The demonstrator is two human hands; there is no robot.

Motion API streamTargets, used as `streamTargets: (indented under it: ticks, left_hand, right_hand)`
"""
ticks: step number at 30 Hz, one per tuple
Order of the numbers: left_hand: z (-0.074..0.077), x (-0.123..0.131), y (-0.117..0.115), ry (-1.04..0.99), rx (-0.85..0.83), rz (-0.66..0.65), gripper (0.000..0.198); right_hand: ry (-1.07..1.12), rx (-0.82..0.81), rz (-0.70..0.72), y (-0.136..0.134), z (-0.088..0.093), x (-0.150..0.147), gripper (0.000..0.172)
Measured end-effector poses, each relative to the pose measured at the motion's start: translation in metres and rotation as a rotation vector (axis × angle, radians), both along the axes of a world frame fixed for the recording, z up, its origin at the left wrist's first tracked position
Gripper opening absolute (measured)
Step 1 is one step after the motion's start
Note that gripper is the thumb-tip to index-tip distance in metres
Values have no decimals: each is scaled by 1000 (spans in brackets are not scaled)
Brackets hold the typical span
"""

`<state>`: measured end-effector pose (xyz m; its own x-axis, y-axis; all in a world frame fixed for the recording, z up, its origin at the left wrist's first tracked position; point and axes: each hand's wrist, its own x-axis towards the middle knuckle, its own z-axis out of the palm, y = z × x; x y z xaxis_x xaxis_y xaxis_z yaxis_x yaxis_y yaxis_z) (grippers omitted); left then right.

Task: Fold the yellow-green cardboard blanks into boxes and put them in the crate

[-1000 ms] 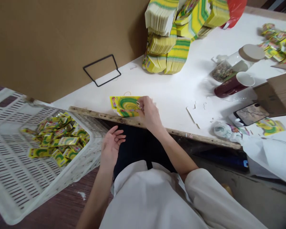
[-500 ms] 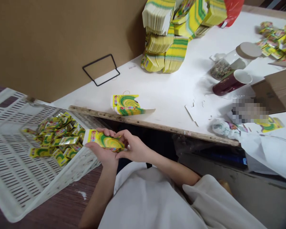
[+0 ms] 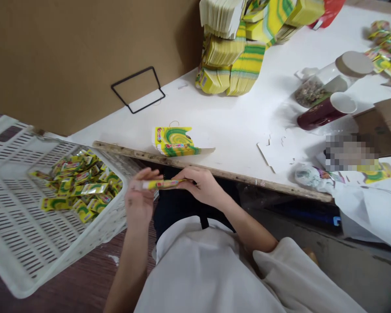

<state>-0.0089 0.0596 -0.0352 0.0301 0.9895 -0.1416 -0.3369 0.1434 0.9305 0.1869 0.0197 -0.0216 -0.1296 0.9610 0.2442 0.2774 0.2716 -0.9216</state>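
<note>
Edge-on between my hands is a thin yellow and green carton [image 3: 161, 184], held over the gap in front of the table. My right hand [image 3: 203, 184] pinches its right end between thumb and fingers. At the carton's pale left end, my left hand [image 3: 140, 195] is smeared by motion, its fingers stretched out and apart; whether it touches the carton is unclear. Just beyond, a small stack of flat yellow-green cartons [image 3: 176, 141] lies by the table's wooden edge. To my left, a white plastic crate [image 3: 26, 234] holds a heap of small yellow-green packets [image 3: 81, 184].
Bundles of flat cartons [image 3: 231, 65] are piled at the back of the white table [image 3: 221, 117]. A lidded jar [image 3: 329, 80], a dark red cup [image 3: 322, 112] and more packets [image 3: 386, 48] lie to the right. A large brown cardboard panel [image 3: 84, 43] stands behind, with a black wire frame [image 3: 138, 89] before it.
The carton has turned from its broad printed face to its narrow edge. My left hand has loosened from around it and spread its fingers; my right hand has shifted slightly right, still gripping the carton.
</note>
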Motion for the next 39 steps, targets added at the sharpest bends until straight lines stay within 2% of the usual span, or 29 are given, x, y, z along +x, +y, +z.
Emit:
streamTargets:
  ticks: [2,3,5,7,9,10,11,12,13,14,15,17,19,20,22,24,26,28,30,31,34,36,39]
  left_hand:
    - [10,-16,5,18,-3,-237,94]
    - [14,-22,6,84,9,-363,99]
    - [19,-27,4,346,59,-588,97]
    - [18,-22,-3,653,116,-713,89]
    - [15,-11,-12,857,163,-701,76]
    - [13,-6,-17,906,190,-656,69]
    - [11,-1,-21,935,217,-605,64]
    - [9,3,-25,955,251,-552,62]
    - [7,7,-29,972,294,-502,62]
    - [6,9,-31,983,345,-456,62]
    - [4,11,-33,989,403,-423,63]
    - [1,13,-35,975,530,-395,70]
    - [-1,13,-35,947,643,-396,75]
    - [-1,13,-34,935,690,-394,73]
    - [-3,11,-32,930,732,-390,61]
    - [-5,10,-30,935,693,-409,53]
    - [-10,11,-29,928,604,-443,62]
    - [-16,14,-27,887,549,-440,82]
    - [-20,17,-25,853,550,-371,92]
    - [-21,18,-24,865,559,-326,90]
    - [-15,16,-21,988,563,-254,66]
    - [-7,10,-20,1037,542,-289,52]
    - [2,-2,-20,1026,476,-383,53]
  right_hand:
    - [-220,84,84,-1,5,8,15]
    - [-320,122,121,-3,7,10,17]
    - [-456,205,162,-7,10,10,22]
    - [-492,272,133,-11,11,6,25]
    - [-414,279,-38,-13,9,1,26]
    - [-328,255,-167,-14,6,-2,38]
    - [-211,212,-296,-15,3,-5,58]
    - [-63,149,-394,-15,0,-7,77]
    - [105,66,-434,-15,-4,-10,90]
    - [280,-39,-405,-16,-7,-12,96]
    - [445,-165,-311,-16,-10,-14,95]
    - [698,-427,-37,-15,-14,-16,84]
    - [817,-603,176,-14,-17,-16,73]
    - [836,-636,222,-12,-19,-15,70]
    - [831,-609,217,-10,-22,-14,74]
    - [782,-491,179,-10,-23,-12,83]
    - [630,-323,172,-12,-22,-11,86]
    - [394,-149,159,-15,-18,-11,70]
    - [192,-27,92,-18,-14,-10,54]
    - [132,8,30,-18,-13,-10,52]
    - [44,64,-133,-15,-14,-6,49]
    - [-15,78,-108,-13,-17,0,42]
    - [-105,48,40,-10,-18,12,30]
